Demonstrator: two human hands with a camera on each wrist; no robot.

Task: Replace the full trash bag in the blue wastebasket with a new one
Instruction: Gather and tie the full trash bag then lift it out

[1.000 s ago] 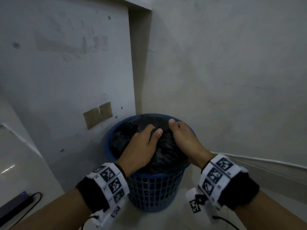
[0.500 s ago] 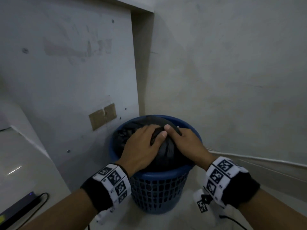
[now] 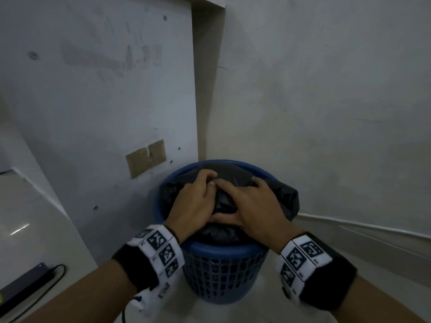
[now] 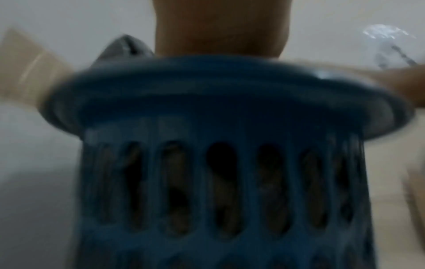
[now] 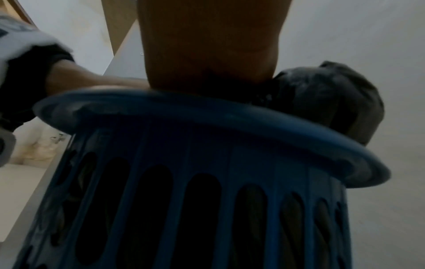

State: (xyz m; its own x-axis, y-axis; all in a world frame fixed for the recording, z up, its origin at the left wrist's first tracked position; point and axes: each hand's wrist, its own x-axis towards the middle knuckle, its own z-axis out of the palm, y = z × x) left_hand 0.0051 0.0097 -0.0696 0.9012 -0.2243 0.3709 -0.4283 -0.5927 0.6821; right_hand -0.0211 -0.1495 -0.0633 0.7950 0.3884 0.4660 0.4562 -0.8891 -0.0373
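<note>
The blue wastebasket [image 3: 224,271] with a slotted wall stands on the floor in a corner. A black trash bag [image 3: 288,199] fills it, and one fold of it bulges over the right rim. Both hands lie on the bag's bunched top. My left hand [image 3: 198,197] curls its fingers round the gathered plastic at the middle. My right hand [image 3: 249,206] lies across the bunch, its thumb tucked under it. In the wrist views the wastebasket [image 4: 218,182] [image 5: 207,200] fills the frame and the fingers are hidden above the rim. The bag's bulge [image 5: 326,102] shows there.
A white cabinet panel with a brown tape patch [image 3: 145,158] stands close on the left, and a bare wall is behind and to the right. A white cord [image 3: 361,227] runs along the wall's foot. A dark device with a cable [image 3: 25,283] lies at the lower left.
My right hand has slid left over the bag's top, so both hands now overlap on the bunched plastic. A fold of the bag now bulges over the right rim.
</note>
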